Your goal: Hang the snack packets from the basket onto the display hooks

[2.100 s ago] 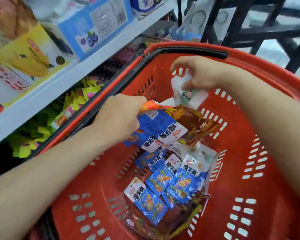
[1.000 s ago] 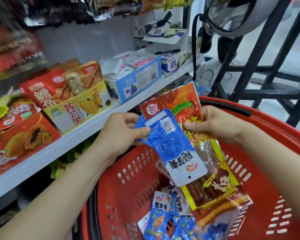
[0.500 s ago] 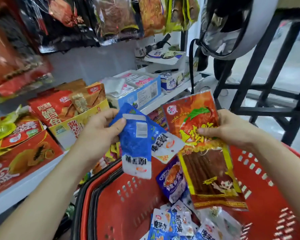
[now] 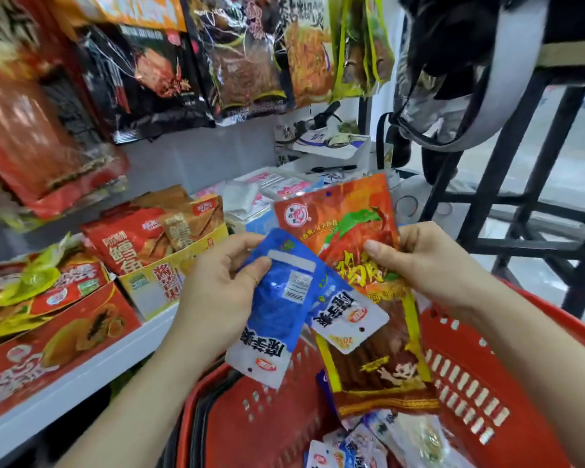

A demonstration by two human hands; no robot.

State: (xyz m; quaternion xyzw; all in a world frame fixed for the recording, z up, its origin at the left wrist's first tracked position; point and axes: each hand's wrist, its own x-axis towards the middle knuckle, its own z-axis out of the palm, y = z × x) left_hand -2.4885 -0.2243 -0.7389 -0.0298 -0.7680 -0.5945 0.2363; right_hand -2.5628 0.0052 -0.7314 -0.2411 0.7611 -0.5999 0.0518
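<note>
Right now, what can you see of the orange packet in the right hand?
The orange packet is glossy plastic, held upright above the red basket. Its top carries a round white logo, a chilli picture, yellow characters and a small hang hole; a yellow-framed window below shows brown sticks. The right hand pinches its right edge, thumb in front. The blue packets overlap its lower left.

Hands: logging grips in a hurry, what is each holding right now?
Left hand: grips a flat blue plastic snack packet.
Right hand: grips a large orange-red plastic snack packet.
</note>
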